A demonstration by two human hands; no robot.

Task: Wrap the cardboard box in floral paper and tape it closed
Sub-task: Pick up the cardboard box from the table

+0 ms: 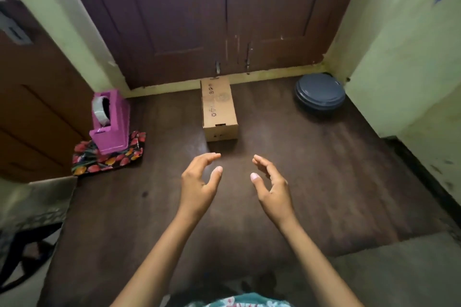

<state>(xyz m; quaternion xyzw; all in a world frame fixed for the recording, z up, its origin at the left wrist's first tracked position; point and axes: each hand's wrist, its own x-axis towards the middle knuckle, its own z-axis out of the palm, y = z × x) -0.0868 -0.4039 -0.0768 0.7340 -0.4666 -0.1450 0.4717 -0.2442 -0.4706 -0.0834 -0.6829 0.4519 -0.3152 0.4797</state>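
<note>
Head view, one frame, looking down over a dark brown floor [299, 182].

Item 1. Plain brown oblong cardboard box [219, 109]: lies flat on the floor, long axis running away from the person, far end close to the sill of a dark purple-brown double door [224, 20]. Unwrapped; printed symbols on its top face. It sits straight ahead on the person's centre line, which likely explains why both arms extend toward it.

Item 2. Folded sheet of dark floral paper with red and orange tulip print [109, 159]: flat on the floor to the left, well apart from the box. Not yet unfolded.

Item 3. Pink plastic tape dispenser with a roll of clear tape [109, 124]: stands on the floral paper, probably parked there to keep the supplies together and weigh the sheet down. It must come off before the paper can be spread.

Item 4. Left hand [199, 177]: raised above the floor, just short of the box's near end, palm turned inward, fingers apart and gently curled, gripping nothing.

Item 5. Right hand [270, 182]: mirrors the left, fingers spread and curved, empty. The two palms face each other with a gap about matching the box's width, a posture suited to clasping it by its long sides.

Item 6. Round dark blue-grey lid-like disc [320, 95]: on the floor by the right wall, seemingly unrelated.

Status: wrapping not begun.
</note>
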